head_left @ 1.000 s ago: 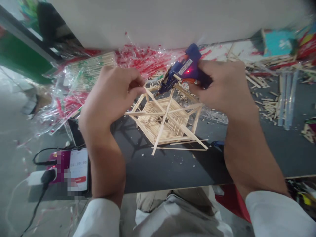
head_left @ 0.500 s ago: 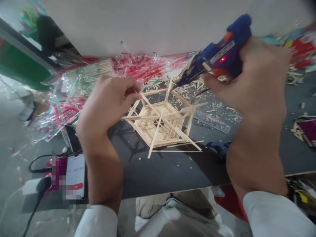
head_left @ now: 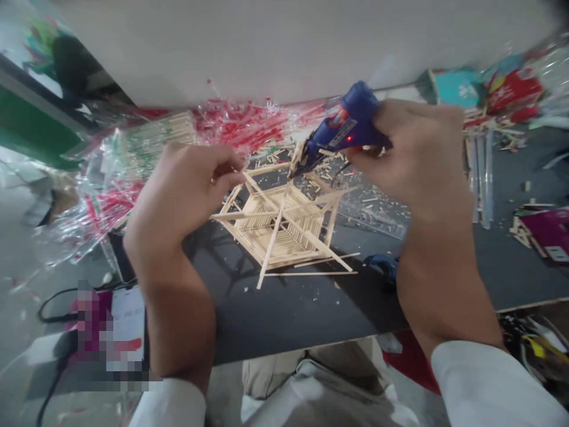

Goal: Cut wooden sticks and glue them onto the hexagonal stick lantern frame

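Note:
A hexagonal frame of thin wooden sticks [head_left: 284, 222] stands on the black board [head_left: 302, 308] in front of me. My left hand [head_left: 182, 196] is closed, pinching a stick at the frame's upper left corner. My right hand [head_left: 413, 160] is wrapped round a blue hot glue gun [head_left: 344, 127] with a small red light on. The gun's nozzle points down-left and touches the frame's far top edge.
Clear plastic bags of red and pale sticks [head_left: 146, 154] lie at the back left. Loose stick offcuts [head_left: 377, 204] litter the board behind the frame. Clear glue rods [head_left: 482, 172] lie to the right. A phone [head_left: 124, 326] sits at the lower left.
My right hand lifted the glue gun up and right half a second ago, then brought it back down to the frame's far edge. My left hand kept its pinch on the corner.

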Motion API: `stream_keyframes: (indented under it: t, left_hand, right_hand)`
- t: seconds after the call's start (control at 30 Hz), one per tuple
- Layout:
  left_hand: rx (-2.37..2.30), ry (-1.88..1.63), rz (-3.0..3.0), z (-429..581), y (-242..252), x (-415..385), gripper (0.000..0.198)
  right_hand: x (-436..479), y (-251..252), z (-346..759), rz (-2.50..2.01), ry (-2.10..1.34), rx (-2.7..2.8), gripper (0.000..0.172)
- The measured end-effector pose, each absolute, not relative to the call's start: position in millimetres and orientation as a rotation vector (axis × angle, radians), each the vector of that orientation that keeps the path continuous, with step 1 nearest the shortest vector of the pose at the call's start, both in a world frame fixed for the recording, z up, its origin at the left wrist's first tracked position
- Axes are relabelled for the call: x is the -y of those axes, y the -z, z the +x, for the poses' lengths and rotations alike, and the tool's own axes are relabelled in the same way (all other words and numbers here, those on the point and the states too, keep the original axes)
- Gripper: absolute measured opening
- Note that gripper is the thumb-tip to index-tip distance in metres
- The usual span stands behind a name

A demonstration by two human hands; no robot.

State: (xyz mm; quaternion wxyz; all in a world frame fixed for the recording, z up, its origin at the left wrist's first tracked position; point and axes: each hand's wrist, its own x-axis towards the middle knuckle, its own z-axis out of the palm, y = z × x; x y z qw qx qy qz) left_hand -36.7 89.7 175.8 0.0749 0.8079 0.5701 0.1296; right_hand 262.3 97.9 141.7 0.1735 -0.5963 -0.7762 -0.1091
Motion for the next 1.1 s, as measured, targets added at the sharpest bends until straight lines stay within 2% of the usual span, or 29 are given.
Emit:
stream_keyframes:
  t: [0.17, 0.43, 0.7, 1.1]
  left_hand:
    - [-1.716, -0.424, 2.437, -37.5, -173.9, -90.1, 0.027]
    - [-1.676, -0.453, 2.470, -40.8, -173.0, -91.0, 0.036]
    - [-1.667, -0.390, 2.462, -37.5, -178.5, -89.1, 0.025]
    - [-1.642, -0.357, 2.470, -33.2, -178.7, -89.9, 0.024]
  right_hand:
    - [-97.4, -141.4, 262.7, -1.636, 0.317, 2.203, 0.012]
    - [-93.6, -147.0, 262.5, -1.596, 0.301, 2.247, 0.022]
    - [-89.3, -152.8, 258.2, -1.673, 0.263, 2.275, 0.020]
    - [-89.5, -155.2, 258.4, -1.645, 0.211, 2.253, 0.020]
